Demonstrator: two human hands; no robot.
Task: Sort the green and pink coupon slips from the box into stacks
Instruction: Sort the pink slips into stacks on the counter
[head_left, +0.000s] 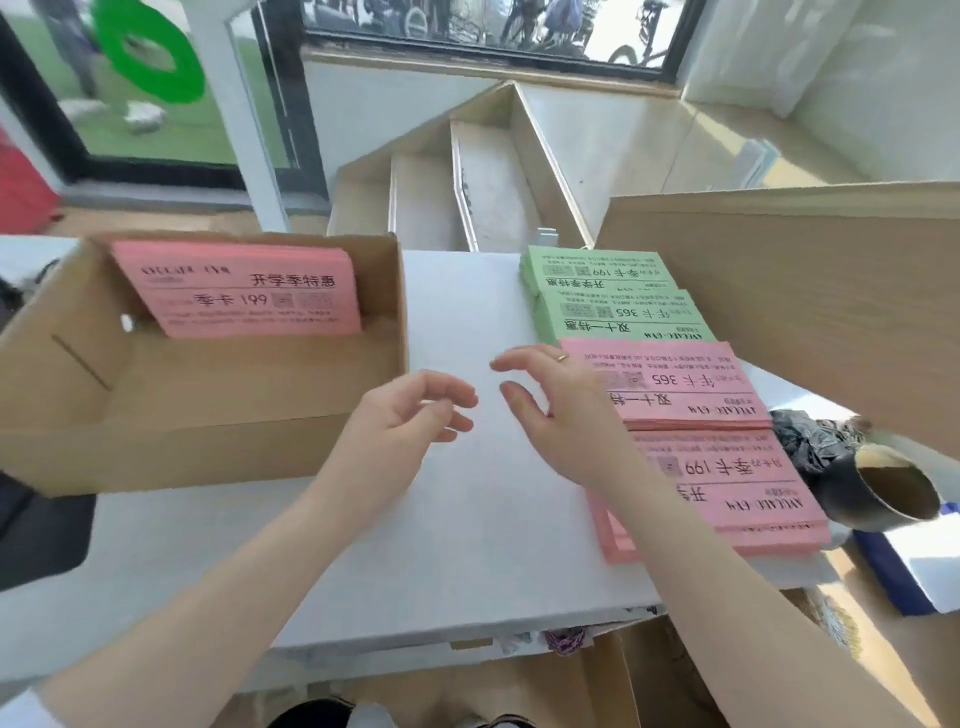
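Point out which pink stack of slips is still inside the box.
The pink stack leaning against the cardboard box's back wall, at left. The other two pink stacks lie flat on the table at right.

- Pink slips with black print lean in the brown cardboard box at the white tabletop's left edge.
- Two green stacks, black print, at the far right.
- Two pink stacks, black print, along the right edge.
- Gold ring on the right hand.
- Black bag beside a black cup, brown inside.
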